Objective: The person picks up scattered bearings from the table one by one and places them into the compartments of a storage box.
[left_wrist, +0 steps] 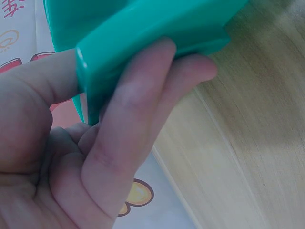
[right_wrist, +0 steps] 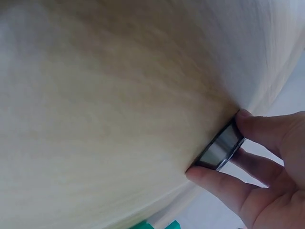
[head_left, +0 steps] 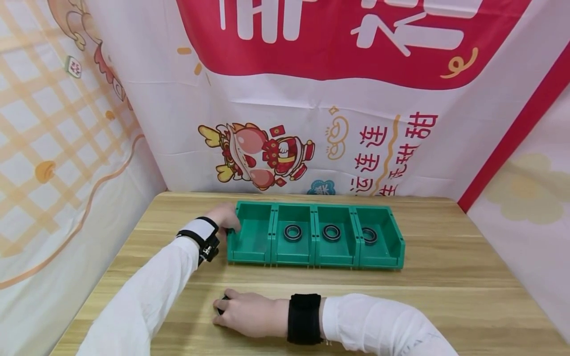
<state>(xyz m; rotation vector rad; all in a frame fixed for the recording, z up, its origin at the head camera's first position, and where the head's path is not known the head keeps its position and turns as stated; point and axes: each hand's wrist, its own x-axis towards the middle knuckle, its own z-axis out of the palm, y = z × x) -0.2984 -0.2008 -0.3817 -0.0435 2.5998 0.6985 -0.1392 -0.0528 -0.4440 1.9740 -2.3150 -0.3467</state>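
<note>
My left hand (head_left: pixel 224 217) grips the side wall of the leftmost green bin (head_left: pixel 255 225) in the head view. Up close in the left wrist view, the thumb and fingers lie on either side of that bin's green edge (left_wrist: pixel 143 40). Nearer the front of the table, my right hand (head_left: pixel 253 314) pinches a black-rimmed ball bearing, mostly covered by the fingers there. The right wrist view shows this bearing (right_wrist: pixel 220 149) between thumb and fingertips, its shiny metal rim outward, at the wooden tabletop; whether it touches the wood I cannot tell.
Several green bins stand joined in a row at the back. Single bearings lie in the second bin (head_left: pixel 286 233), the third bin (head_left: pixel 325 233) and the rightmost bin (head_left: pixel 374 236). Behind the wooden table (head_left: pixel 427 301) hangs a printed cloth (head_left: pixel 178 123).
</note>
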